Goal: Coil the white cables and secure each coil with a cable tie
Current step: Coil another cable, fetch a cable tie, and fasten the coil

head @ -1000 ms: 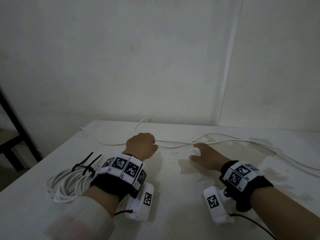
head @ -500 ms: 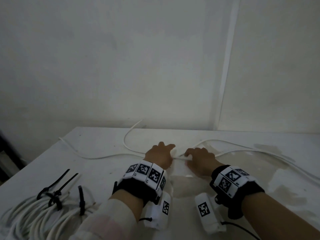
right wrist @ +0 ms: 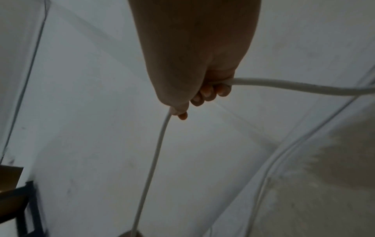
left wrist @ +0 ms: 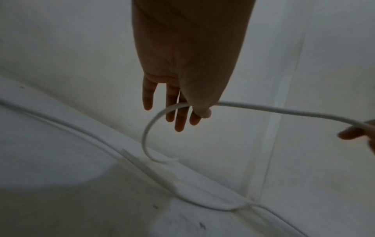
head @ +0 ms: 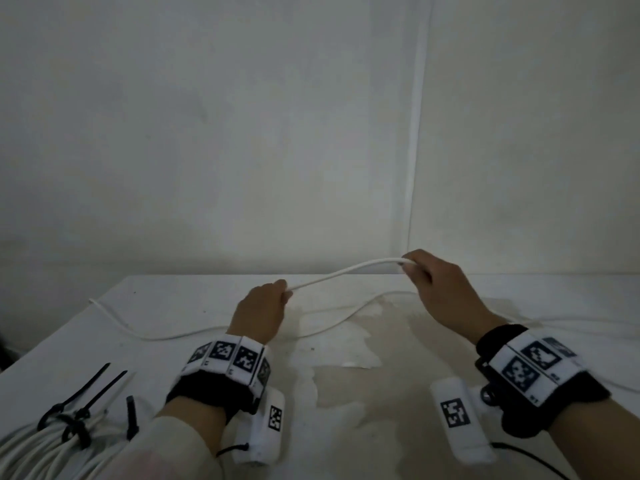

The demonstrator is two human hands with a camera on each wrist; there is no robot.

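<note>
A white cable [head: 346, 271] hangs in a shallow arc above the table between my two hands. My left hand [head: 282, 294] pinches it with the thumb against straight fingers [left wrist: 178, 121]; the cable [left wrist: 284, 110] loops down from there to the table. My right hand [head: 414, 268], higher and to the right, has its fingers [right wrist: 209, 92] curled round the cable [right wrist: 156, 160]. More of the cable [head: 207, 334] snakes across the table. A finished white coil [head: 41, 452] bound with black cable ties [head: 78, 424] lies at the bottom left.
Loose black cable ties [head: 100, 382] lie beside the coil. The white table [head: 346, 382] has a stained patch and meets a plain wall with a vertical conduit [head: 417, 133]. A dark frame [right wrist: 26, 208] stands off the table's left side.
Both hands have come up off the table with the cable. The right hand has moved up and to the right, drawing a length of cable out from the left hand.
</note>
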